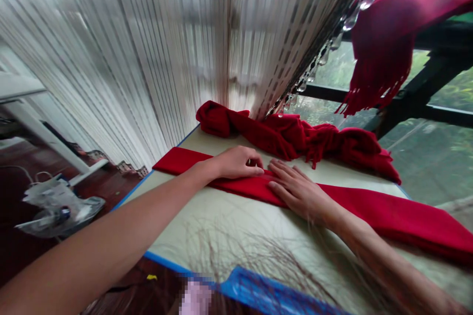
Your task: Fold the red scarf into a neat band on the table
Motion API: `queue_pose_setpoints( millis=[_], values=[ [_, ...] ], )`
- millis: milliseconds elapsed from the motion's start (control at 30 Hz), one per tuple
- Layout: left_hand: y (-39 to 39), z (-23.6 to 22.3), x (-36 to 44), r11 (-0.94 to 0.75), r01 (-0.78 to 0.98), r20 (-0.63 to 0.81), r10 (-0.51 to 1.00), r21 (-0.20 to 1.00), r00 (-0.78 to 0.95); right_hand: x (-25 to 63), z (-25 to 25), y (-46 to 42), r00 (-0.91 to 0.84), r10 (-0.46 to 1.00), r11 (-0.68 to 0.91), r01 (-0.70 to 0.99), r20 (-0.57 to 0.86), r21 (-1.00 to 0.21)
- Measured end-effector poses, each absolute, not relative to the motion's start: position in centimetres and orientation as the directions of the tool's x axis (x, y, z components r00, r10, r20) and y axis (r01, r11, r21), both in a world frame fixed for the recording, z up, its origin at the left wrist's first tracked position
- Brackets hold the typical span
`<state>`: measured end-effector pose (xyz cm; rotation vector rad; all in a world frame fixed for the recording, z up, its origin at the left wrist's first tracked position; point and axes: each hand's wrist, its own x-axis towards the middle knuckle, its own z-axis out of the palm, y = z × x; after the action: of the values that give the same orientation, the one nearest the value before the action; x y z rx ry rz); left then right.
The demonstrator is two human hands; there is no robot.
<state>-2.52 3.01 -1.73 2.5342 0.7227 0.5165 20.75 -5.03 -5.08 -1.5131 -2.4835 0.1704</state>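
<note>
A long red scarf [354, 202], folded into a narrow strip, runs across the pale tabletop [218, 216] from the left edge to the far right. My left hand [238, 161] rests on the strip's middle, its fingers curled and closed at the scarf's far edge. Just right of it, my right hand [301, 189] lies flat on the cloth with fingers stretched out. Behind both hands, a bunched red scarf [281, 133] with fringe lies along the table's far side.
A striped string curtain [177, 39] with glass beads hangs behind the table. Another fringed red scarf [388, 44] hangs by the window at upper right. A clear plastic bag [62, 206] sits on the dark floor at left. Blue material [266, 288] lines the table's near edge.
</note>
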Motion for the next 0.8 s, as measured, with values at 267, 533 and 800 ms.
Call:
queue_pose_setpoints(
  millis=[267,533,800],
  values=[
    [2.7,-1.6,-2.5,-0.761,0.432,0.24,0.59,0.484,0.771,20.3,-4.3,-5.1,-0.416,0.877,0.473,0.835,0.24,-0.28],
    [2.0,-1.1,-2.0,-0.77,0.418,0.272,0.585,0.483,0.764,20.4,-3.1,-4.7,-0.269,0.902,0.393,0.835,0.337,-0.386],
    [1.1,-0.2,-1.9,-0.762,0.571,0.237,0.642,0.306,0.729,20.3,-3.5,-4.4,-0.141,0.954,0.229,0.911,0.265,-0.342]
  ],
)
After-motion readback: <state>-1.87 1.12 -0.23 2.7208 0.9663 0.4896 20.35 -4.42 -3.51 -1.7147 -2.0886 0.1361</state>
